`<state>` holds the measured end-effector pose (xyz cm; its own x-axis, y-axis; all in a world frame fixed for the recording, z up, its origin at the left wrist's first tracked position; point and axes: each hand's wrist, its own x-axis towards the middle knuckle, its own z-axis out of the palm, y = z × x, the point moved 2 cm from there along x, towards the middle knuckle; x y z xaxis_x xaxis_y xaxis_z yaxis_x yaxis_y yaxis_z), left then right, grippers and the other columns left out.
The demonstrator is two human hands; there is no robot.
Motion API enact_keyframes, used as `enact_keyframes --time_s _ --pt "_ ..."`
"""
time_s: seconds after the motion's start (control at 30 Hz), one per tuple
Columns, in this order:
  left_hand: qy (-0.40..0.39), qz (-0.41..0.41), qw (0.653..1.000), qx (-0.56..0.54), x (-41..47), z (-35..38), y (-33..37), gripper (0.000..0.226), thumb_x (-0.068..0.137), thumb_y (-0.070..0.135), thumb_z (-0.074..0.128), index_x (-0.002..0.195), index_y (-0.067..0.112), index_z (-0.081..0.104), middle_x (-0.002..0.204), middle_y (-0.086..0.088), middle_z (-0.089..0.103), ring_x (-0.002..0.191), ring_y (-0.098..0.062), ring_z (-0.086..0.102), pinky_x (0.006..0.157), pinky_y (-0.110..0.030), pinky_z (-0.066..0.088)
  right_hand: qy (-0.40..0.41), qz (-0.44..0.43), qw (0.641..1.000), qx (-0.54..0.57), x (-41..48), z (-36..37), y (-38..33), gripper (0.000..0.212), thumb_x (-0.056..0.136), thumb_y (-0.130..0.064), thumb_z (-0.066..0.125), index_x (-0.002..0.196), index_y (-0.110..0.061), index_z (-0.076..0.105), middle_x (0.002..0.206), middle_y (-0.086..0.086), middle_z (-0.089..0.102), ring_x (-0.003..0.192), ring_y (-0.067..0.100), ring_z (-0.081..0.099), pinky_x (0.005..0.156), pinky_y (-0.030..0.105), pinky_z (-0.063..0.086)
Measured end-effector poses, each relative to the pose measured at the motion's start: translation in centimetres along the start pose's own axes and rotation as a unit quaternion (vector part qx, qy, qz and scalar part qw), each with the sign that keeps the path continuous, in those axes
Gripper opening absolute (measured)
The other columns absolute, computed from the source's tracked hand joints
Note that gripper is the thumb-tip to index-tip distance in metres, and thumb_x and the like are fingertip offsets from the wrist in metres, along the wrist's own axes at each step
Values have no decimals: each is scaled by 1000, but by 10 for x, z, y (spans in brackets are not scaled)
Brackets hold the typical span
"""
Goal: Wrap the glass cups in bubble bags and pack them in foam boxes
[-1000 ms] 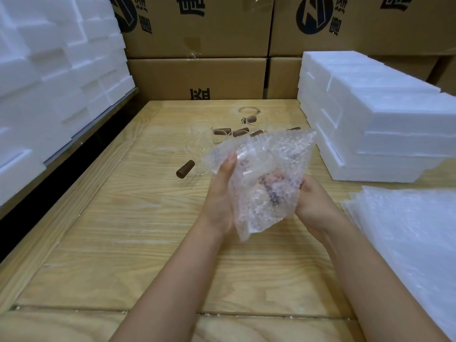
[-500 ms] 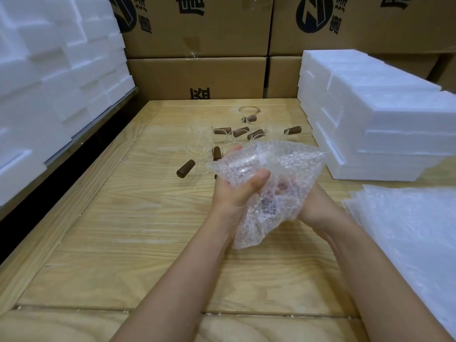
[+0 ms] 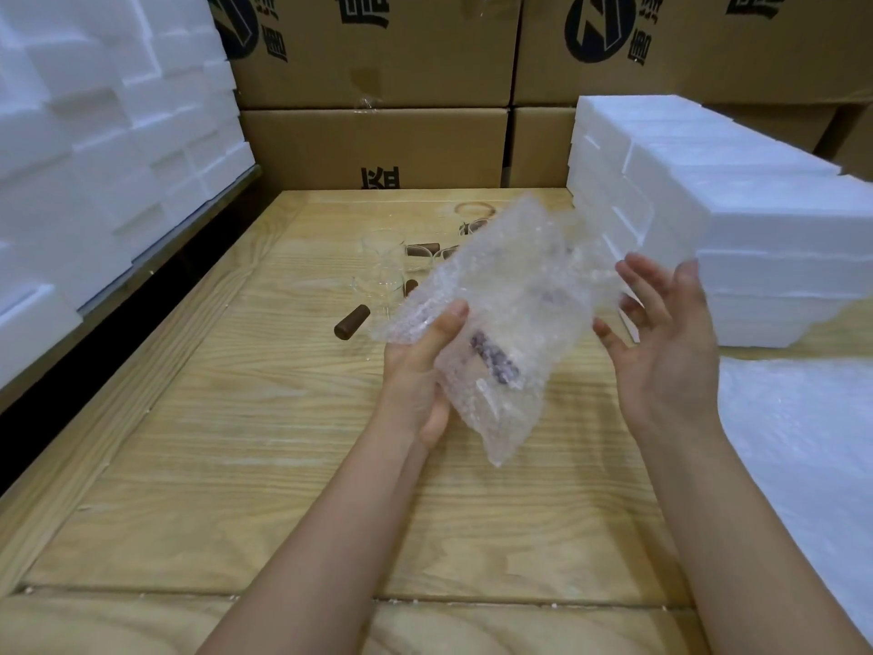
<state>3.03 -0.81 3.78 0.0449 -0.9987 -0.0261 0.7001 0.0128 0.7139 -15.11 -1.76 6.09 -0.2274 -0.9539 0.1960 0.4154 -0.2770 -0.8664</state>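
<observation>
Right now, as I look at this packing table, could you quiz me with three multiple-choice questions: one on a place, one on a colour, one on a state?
1. Where is the bag?
A. On top of a carton
B. Held up in the left hand
C. Inside a foam box

2. What colour is the cup handle left of the bag?
A. Brown
B. Green
C. White

3. How is the right hand?
A. Clenched in a fist
B. Gripping a foam box
C. Open, fingers straight

Answers:
1 B: the thumb pinches it above the table.
2 A: it is dark brown against the pale wood.
3 C: its fingers are spread and hold nothing.
</observation>
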Motion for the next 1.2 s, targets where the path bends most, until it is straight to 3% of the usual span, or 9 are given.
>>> enact_keyframes --time_s 0.07,0.17,0.33,0.5,0.63,0.73,0.83,1.03,1.2 --pt "11 2 1000 -15 3 -3 2 69 67 18 75 130 0 55 129 -23 59 120 -36 57 107 -55 39 -116 -18 986 -122 -5 8 0 54 59 -83 59 96 -46 70 133 -19 51 126 0 42 99 36 42" --pt "4 -4 1000 1 2 -5 4 88 53 24 89 130 -1 55 128 -24 59 119 -37 58 105 -53 42 -199 3 925 -325 -9 14 12 28 63 -66 70 85 -49 66 148 -14 29 135 0 27 106 33 34" --pt "-9 5 998 61 8 -11 4 30 69 14 81 98 9 74 107 -13 72 103 -28 68 93 -46 53 -131 -55 975 -173 1 6 12 19 71 -29 78 68 -30 60 112 -13 61 117 12 54 98 39 44" --pt "5 45 990 133 11 -15 3 51 63 14 81 111 9 64 103 -7 74 99 -22 70 81 -34 57 -55 -98 990 -81 6 -5 2 14 77 -23 67 83 -21 55 95 -6 61 99 19 58 93 38 43" --pt "-8 58 970 235 12 -15 1 76 54 11 84 123 1 54 112 -16 69 104 -27 68 87 -37 56 -70 -76 984 -146 0 2 -3 59 68 -71 66 94 -18 62 85 -9 69 98 14 65 90 30 48" --pt "-20 60 968 244 12 -15 1 89 49 9 86 128 0 46 119 -20 64 107 -30 66 87 -39 56 -33 -70 983 -164 2 0 0 21 81 -39 71 80 -19 63 68 -16 65 71 3 61 75 22 48" --pt "-21 54 971 230 11 -13 -2 90 50 10 85 129 -1 45 121 -22 62 109 -31 65 86 -38 56 41 -108 987 -114 3 -3 -4 12 85 -17 70 92 -23 62 81 -14 65 78 1 60 79 17 47" --pt "19 28 999 38 5 -6 4 101 43 22 94 132 -1 52 125 -19 62 117 -35 59 100 -48 48 137 -112 976 -124 -9 11 8 75 74 -54 65 135 -26 33 126 -6 44 115 6 49 84 6 42" --pt "-5 21 1000 10 2 -3 3 93 57 26 91 136 1 49 131 -19 58 122 -33 57 106 -50 42 -65 76 995 -24 -21 36 32 75 78 -50 66 137 -9 44 128 6 61 117 20 59 100 38 46"
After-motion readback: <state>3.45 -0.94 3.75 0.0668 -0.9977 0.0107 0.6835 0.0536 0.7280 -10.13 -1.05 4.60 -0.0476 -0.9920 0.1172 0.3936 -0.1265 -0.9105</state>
